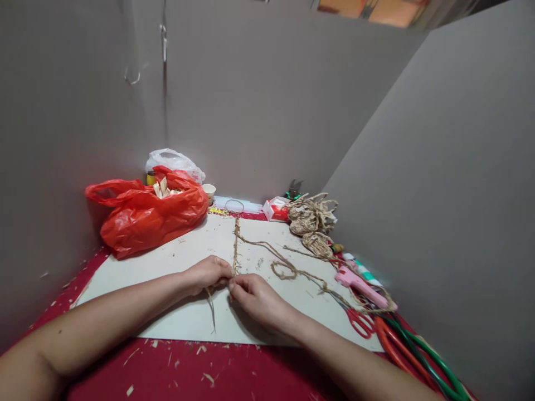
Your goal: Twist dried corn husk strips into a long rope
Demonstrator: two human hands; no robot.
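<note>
Red bag [146, 214]: lying at the far left of the white board [196, 317], bulging, mouth open, pale scraps showing inside. A clear bag [175, 160] is sitting behind it against the wall, a paper cup [208, 192] just beside.

Left hand [208, 273]: resting on the board, fingers closed, pinching the near end of the braid [236, 245]. Loose fibres are trailing from under it toward the board's near edge.

Braid: running straight away from the hands toward the far edge of the board, flat on it.

Right hand [256, 295]: touching the left at the fingertips, fingers closed on the same braid end.

Twine [288, 270]: loose cord looping on the board to the right of the hands, trailing off toward the tools.

Woven pieces [311, 220]: piled at the far right corner, near a small red box [275, 210].

Glue gun [359, 285]: pink, lying at the board's right edge. Red scissors [360, 322] are lying just nearer, partly under the twine.

Red tablecloth [188, 370]: showing around the board, littered with fibre scraps.
</note>
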